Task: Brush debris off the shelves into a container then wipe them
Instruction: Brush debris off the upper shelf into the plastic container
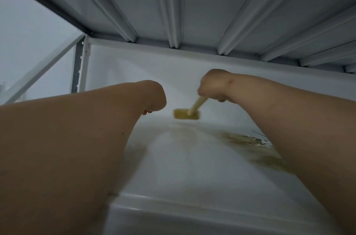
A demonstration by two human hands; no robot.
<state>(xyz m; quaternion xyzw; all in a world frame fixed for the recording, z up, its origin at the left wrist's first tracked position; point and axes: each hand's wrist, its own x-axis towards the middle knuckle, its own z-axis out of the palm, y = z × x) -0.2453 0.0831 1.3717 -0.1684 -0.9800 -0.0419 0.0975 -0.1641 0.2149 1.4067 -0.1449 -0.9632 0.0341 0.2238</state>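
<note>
White shelf [192,167] with debris [248,140] beneath ribbed upper shelf [173,3].

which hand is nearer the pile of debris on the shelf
Right. The right hand, gripping the brush, is up behind the debris pile, its forearm passing over it. The left hand is farther off, across the shelf.

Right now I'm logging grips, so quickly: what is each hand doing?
Left hand: bent away at the wrist, fingers hidden; cannot be told.
Right hand: closed around the brush handle, bristles down at the back of the shelf.
</note>
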